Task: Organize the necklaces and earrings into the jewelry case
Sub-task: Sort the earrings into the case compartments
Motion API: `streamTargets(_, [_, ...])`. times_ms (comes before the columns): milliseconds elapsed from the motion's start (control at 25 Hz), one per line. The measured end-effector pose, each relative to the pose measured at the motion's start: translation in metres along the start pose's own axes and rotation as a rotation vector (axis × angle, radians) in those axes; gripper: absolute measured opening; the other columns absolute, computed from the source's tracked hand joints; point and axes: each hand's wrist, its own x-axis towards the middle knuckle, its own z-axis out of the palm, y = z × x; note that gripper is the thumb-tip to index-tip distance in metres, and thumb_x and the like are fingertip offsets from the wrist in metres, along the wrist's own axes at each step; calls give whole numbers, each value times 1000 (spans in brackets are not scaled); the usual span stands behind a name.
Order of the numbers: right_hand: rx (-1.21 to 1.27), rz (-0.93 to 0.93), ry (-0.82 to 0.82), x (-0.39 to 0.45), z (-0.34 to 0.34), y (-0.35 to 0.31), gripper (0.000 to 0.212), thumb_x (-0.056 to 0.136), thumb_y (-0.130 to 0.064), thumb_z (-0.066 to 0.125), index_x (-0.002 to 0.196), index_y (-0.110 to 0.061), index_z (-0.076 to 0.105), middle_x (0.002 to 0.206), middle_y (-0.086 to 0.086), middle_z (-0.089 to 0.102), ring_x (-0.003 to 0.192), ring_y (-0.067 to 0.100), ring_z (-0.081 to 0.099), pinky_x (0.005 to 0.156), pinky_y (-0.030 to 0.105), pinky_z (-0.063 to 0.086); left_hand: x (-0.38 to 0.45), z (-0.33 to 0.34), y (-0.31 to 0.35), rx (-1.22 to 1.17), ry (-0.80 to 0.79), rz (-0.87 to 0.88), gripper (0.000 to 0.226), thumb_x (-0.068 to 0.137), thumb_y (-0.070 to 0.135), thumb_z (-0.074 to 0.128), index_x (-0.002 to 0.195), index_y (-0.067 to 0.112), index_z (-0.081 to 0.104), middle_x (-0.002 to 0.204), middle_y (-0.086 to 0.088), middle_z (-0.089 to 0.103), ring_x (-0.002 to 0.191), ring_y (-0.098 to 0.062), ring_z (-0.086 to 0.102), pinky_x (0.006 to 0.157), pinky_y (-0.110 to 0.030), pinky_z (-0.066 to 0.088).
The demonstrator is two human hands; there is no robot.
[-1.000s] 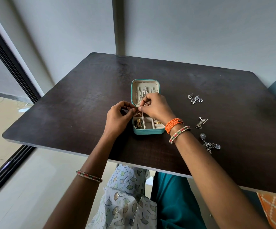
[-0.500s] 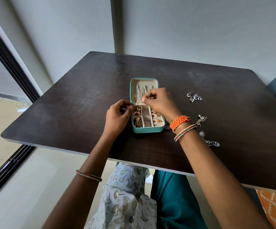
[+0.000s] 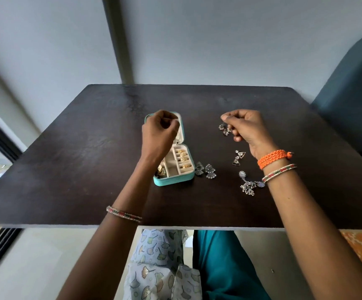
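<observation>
Right hand (image 3: 246,126) pinching silver earrings (image 3: 225,128) just above dark table (image 3: 89,161); left hand (image 3: 159,131) curled over open teal jewelry case (image 3: 173,180), grasp unclear; more earrings (image 3: 206,171) beside case

Left hand (image 3: 159,131) hangs over the open jewelry case (image 3: 171,167), covering its lid. Tray compartments lie exposed from the near side. Silver earrings (image 3: 206,171) lie just beside the case's right wall; more earrings (image 3: 239,158) lie scattered further right. The dark table (image 3: 78,161) left of the case is bare.
</observation>
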Motion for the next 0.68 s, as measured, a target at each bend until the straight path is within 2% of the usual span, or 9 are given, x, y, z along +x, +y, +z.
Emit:
streamTargets(160, [-245, -21, 185, 38, -46, 28, 10, 83, -13, 62, 83, -10, 72, 69, -5, 62, 56, 6, 51, 49, 22, 44, 28, 56, 12, 210, -287, 94, 12, 86, 15, 61, 90, 11, 71, 71, 2, 64, 55, 2, 52, 54, -16, 36])
streamTargets(280, [-425, 41, 123, 65, -50, 54, 14, 84, -12, 62, 89, -7, 74, 75, -1, 67, 71, 16, 60, 69, 35, 54, 48, 95, 9, 364, -371, 77, 19, 88, 14, 58, 97, 5, 72, 93, -11, 71, 87, -20, 64, 70, -20, 41])
streamTargets(360, [-529, 9, 71, 77, -43, 66, 13, 84, -15, 66, 91, -8, 75, 86, 8, 72, 86, 22, 67, 80, 36, 53, 62, 115, 0, 417, -401, 29, 19, 87, 15, 61, 99, 3, 71, 100, -18, 70, 99, -29, 63, 78, -27, 45])
streamTargets(440, [-583, -34, 73, 84, -36, 67, 14, 82, -19, 69, 89, -8, 75, 91, 11, 74, 90, 23, 68, 78, 28, 49, 71, 130, -9, 454, -428, -27, 25, 84, 23, 68, 98, 3, 70, 101, -20, 69, 101, -32, 62, 78, -29, 45])
streamTargets(520, [-584, -24, 75, 89, -31, 64, 17, 80, -26, 72, 86, -10, 76, 87, 7, 73, 84, 19, 66, 71, 24, 46, 75, 143, -16, 463, -430, -81, 31, 82, 33, 70, 95, 4, 70, 102, -19, 68, 100, -33, 62, 75, -30, 44])
streamTargets(680, [-608, 31, 69, 99, -30, 68, 16, 76, -31, 76, 81, -16, 76, 84, 4, 74, 82, 19, 67, 70, 26, 50, 72, 163, -14, 510, -407, -99, 22, 82, 38, 67, 92, 19, 70, 104, -7, 69, 101, -26, 63, 74, -33, 46])
